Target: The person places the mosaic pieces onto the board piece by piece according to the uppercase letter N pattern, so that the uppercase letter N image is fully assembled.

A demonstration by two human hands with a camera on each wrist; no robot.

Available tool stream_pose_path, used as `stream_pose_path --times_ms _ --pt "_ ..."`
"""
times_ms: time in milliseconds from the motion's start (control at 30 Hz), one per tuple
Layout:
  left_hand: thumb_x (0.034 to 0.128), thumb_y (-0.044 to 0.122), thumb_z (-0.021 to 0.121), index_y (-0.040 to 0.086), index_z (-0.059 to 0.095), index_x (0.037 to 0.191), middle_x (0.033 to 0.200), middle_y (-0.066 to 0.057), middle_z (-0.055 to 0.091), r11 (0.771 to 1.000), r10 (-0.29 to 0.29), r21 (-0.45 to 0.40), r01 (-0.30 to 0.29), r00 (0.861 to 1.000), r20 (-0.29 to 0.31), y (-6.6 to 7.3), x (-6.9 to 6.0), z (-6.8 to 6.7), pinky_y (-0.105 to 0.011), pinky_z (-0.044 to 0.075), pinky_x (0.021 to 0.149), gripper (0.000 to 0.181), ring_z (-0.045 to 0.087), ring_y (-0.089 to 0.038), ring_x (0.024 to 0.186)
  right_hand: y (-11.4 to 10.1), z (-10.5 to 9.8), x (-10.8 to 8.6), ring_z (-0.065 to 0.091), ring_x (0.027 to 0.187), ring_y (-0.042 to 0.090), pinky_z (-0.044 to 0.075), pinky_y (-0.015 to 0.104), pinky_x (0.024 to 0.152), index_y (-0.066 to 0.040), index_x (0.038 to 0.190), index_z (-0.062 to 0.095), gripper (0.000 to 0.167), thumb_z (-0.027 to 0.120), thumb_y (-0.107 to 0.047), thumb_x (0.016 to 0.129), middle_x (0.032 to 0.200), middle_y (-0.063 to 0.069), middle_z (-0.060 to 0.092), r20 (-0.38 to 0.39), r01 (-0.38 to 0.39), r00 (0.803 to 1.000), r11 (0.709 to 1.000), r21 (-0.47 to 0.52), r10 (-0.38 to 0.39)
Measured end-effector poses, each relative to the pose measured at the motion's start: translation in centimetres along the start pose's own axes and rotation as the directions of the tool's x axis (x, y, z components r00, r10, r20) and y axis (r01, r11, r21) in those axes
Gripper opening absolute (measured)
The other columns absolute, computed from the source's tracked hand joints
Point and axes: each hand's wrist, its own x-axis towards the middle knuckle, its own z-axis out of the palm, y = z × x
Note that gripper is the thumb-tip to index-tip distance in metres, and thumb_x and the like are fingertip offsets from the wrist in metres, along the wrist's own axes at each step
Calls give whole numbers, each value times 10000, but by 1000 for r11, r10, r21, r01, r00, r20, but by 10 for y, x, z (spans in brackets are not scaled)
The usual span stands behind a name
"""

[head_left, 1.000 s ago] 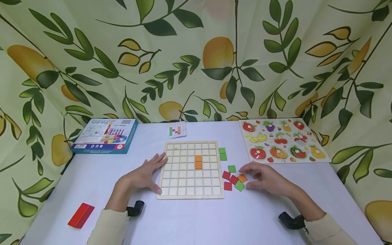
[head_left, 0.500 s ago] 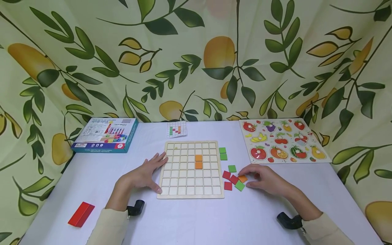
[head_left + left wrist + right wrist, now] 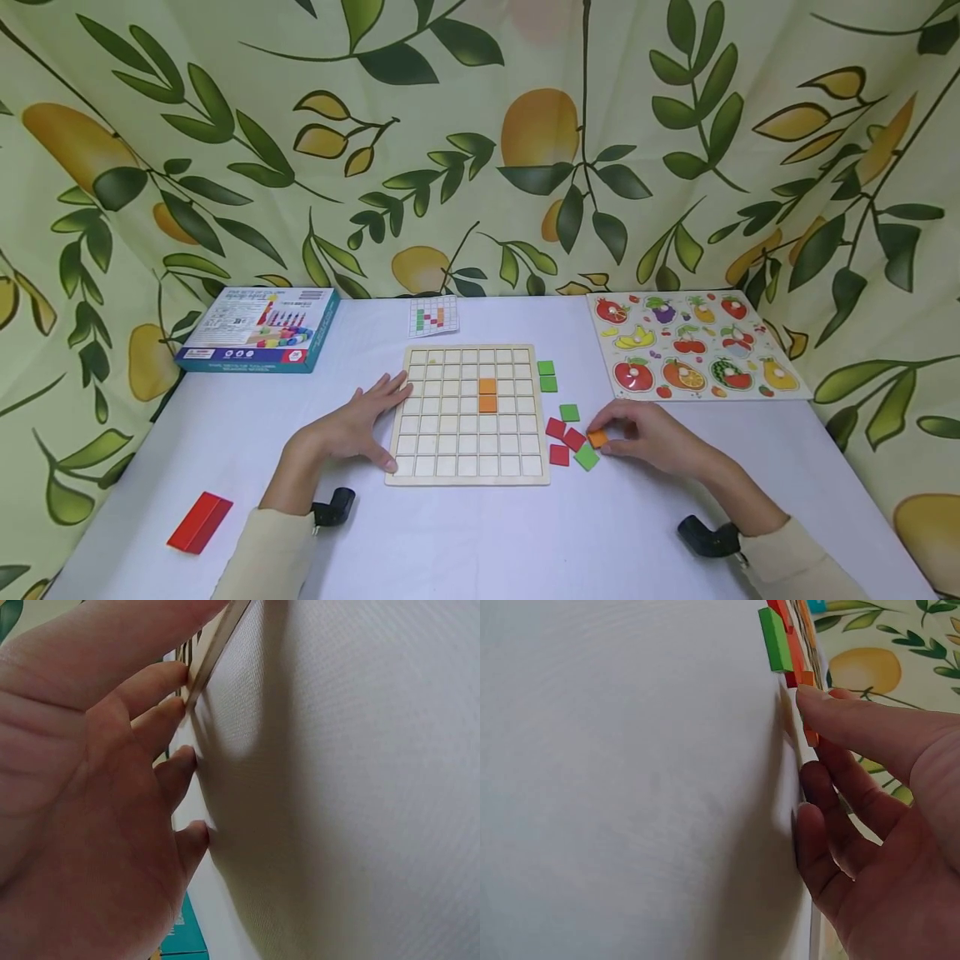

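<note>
In the head view a wooden grid board (image 3: 457, 427) lies mid-table, two orange tiles (image 3: 487, 395) set in its squares. My left hand (image 3: 351, 429) rests on the board's left edge, fingers spread and thumb at the near corner. To the right of the board my right hand (image 3: 654, 435) pinches an orange tile (image 3: 597, 438) between thumb and fingers; the right wrist view shows this tile (image 3: 810, 735) at the thumb tip. Close beside it lie several loose red tiles (image 3: 558, 455) and green tiles (image 3: 587, 456).
Behind the board lies a small pattern card (image 3: 432, 317). A teal-sided box (image 3: 258, 330) stands back left, and a fruit puzzle board (image 3: 693, 346) lies back right. A red block-like piece (image 3: 199, 523) sits front left. Two green tiles (image 3: 547, 376) lie by the board's right edge.
My right hand has closed its thumb and fingers on the orange tile and shifted it slightly right, away from the red one. The left hand stays in place.
</note>
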Motion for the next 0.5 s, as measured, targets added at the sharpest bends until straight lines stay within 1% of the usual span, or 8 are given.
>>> stream_pose_path --times_ms 100,233,500 --pt "585 301 979 157 320 1611 1751 -34 107 1000 0 4 0 1000 -3 -1 1 0 -637 0 1292 1228 -12 -347 1629 -3 -5 2 618 955 54 541 172 805 -249 1064 744 236 823 -170 856 1090 -65 738 -16 9 1000 1000 28 -9" --pt "581 292 981 153 312 1613 1752 -37 105 1000 8 13 -8 1000 -1 -2 1 0 -636 -4 1294 1238 -11 -347 1629 -8 -11 6 657 929 83 565 166 782 -190 1043 751 208 819 -134 855 1073 -17 751 -28 28 999 998 56 -27" --pt "583 281 980 161 306 1616 1752 -34 102 1000 3 11 -3 1000 5 -2 2 0 -646 -6 1289 1239 -13 -349 1629 -16 -10 21 662 981 137 581 167 763 -198 1012 795 194 833 -123 837 1069 -1 739 -50 67 997 997 47 -65"
